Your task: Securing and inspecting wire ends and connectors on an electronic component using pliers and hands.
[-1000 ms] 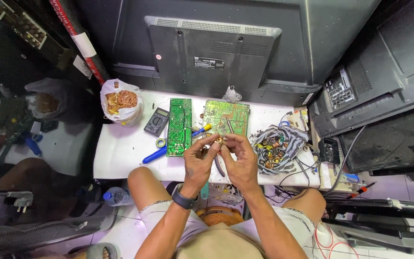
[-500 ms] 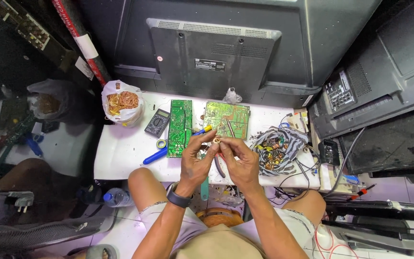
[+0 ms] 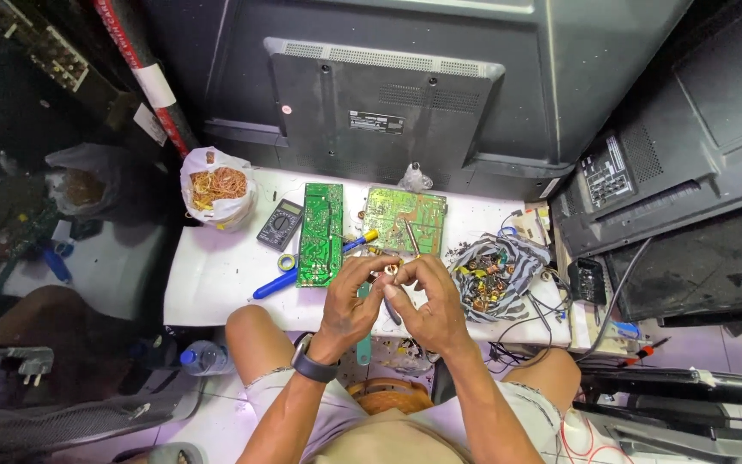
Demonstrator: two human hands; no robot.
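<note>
Hands meet at the centre of the head view, above the white table's [image 3: 216, 275] front edge. The left hand [image 3: 349, 296] and right hand [image 3: 427, 301] pinch a small ring-shaped part [image 3: 391, 271] between their fingertips. Keeping it steady between both pinches, clear of the green circuit boards [image 3: 321, 234] behind, seems wise.
</note>
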